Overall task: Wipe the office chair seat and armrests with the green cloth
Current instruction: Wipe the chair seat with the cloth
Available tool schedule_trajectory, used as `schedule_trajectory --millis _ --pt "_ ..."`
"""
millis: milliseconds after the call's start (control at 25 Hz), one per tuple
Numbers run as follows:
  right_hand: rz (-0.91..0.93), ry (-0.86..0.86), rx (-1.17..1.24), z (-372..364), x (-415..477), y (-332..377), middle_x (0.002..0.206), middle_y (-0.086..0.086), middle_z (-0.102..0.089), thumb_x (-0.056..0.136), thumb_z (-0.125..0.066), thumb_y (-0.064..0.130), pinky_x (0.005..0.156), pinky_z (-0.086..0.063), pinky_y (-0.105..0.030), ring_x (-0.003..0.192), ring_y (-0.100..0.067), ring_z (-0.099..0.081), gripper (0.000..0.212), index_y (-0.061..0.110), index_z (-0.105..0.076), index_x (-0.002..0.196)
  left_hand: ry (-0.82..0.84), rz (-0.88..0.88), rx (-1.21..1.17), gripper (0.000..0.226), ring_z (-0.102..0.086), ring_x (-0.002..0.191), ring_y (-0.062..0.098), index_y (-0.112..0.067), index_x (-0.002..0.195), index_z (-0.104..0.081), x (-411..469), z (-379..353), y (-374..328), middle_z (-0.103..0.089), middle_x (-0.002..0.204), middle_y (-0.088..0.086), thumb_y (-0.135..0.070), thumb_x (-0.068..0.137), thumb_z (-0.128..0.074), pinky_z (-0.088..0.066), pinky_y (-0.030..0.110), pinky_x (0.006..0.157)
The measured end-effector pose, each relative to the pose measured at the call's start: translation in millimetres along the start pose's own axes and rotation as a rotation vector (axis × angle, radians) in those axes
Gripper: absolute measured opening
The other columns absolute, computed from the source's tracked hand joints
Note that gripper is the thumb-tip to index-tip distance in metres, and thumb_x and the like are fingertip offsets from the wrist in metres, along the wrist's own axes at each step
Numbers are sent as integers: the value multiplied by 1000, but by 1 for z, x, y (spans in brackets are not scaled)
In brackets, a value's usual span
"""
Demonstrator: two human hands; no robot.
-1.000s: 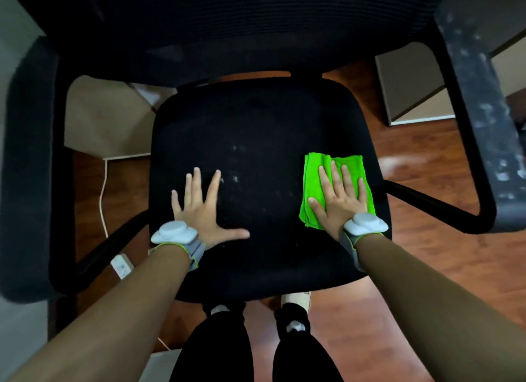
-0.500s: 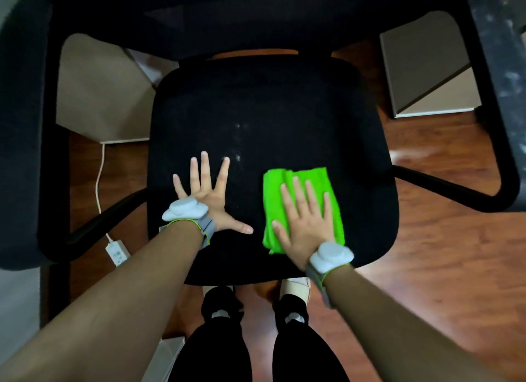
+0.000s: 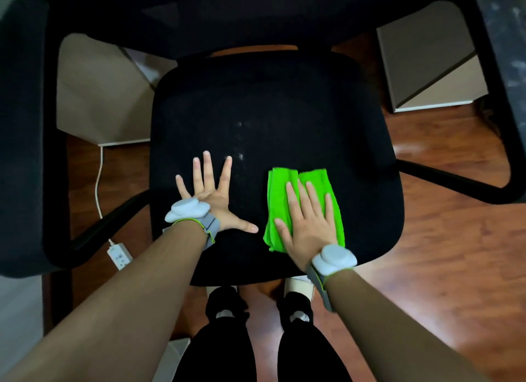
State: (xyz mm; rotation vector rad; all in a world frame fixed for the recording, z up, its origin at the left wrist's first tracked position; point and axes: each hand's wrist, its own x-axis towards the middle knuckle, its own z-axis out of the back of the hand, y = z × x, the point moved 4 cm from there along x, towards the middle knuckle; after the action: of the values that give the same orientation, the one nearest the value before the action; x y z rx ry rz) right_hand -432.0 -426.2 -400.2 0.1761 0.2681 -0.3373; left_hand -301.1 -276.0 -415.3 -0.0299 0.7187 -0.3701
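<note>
Left of seat [image 3: 284, 111], power strip [image 3: 119, 256] on floor [image 3: 427, 239].

Taken from head height, facing forward and steeply down, close above the black fabric office chair seat [image 3: 270, 111] and brown wooden floor [image 3: 441, 239].
</note>
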Motion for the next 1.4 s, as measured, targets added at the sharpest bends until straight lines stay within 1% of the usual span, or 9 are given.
schedule_trajectory --millis 80,240,360,440,640,880,1080,1280,1400 --pt "-3 16 -18 -3 -5 -6 157 -1 -19 88 -21 57 116 2 -46 147 -20 -9 72 22 -6 149 -6 2 0 158 53 124 21 -43 125 48 -1 0 0 61 131 1 -94 10 -49 34 55 95" --pt "-11 19 23 3 39 -6 159 -2 -12 89 -23 57 116 6 -46 147 -19 -1 73 22 0 149 -24 -6 9 158 51 127 21 -43 128 45 0 0 -1 59 133 1 -95 9 -46 36 54 92" --pt "-15 -20 19 0 9 -5 156 -4 -24 88 -25 58 116 1 -47 146 -21 -12 73 20 -11 149 -21 -12 12 158 52 125 21 -43 127 45 -1 -1 0 59 132 1 -95 10 -47 35 54 93" --pt "1 5 -2 -3 -7 -6 155 -4 -26 88 -23 60 116 0 -48 146 -22 -14 74 20 -11 149 -21 -8 5 158 54 123 20 -43 127 46 -1 0 -1 60 131 1 -94 10 -47 35 54 93" --pt "-4 24 -10 2 46 -6 159 -1 -8 90 -21 60 116 6 -49 147 -20 0 73 24 1 149 -46 -19 1 158 51 126 20 -44 128 44 0 -2 0 60 132 -1 -95 9 -46 38 53 91" --pt "120 -2 -15 -10 -26 9 153 -2 -32 88 -28 57 114 -9 -50 144 -22 -22 70 22 -19 148 -94 -11 22 159 48 129 21 -42 134 38 0 -3 3 56 136 0 -96 8 -42 37 53 93" --pt "37 -15 13 0 45 12 158 1 -17 89 -23 58 115 2 -48 147 -18 -8 71 25 -6 149 -104 -3 38 158 44 132 22 -42 135 36 1 -3 1 54 138 1 -94 7 -41 36 54 94" --pt "104 -32 12 -3 -3 13 152 -2 -33 88 -31 56 114 -4 -48 144 -20 -21 71 21 -19 148 -61 -7 18 157 50 128 21 -42 131 41 -1 -1 0 57 136 1 -94 10 -44 37 54 92" --pt "100 -16 -24 -3 14 11 154 -2 -28 88 -27 58 115 0 -47 146 -19 -16 72 22 -14 149 -52 -11 18 156 51 127 21 -42 131 42 -2 1 0 57 135 2 -93 12 -46 37 54 93"
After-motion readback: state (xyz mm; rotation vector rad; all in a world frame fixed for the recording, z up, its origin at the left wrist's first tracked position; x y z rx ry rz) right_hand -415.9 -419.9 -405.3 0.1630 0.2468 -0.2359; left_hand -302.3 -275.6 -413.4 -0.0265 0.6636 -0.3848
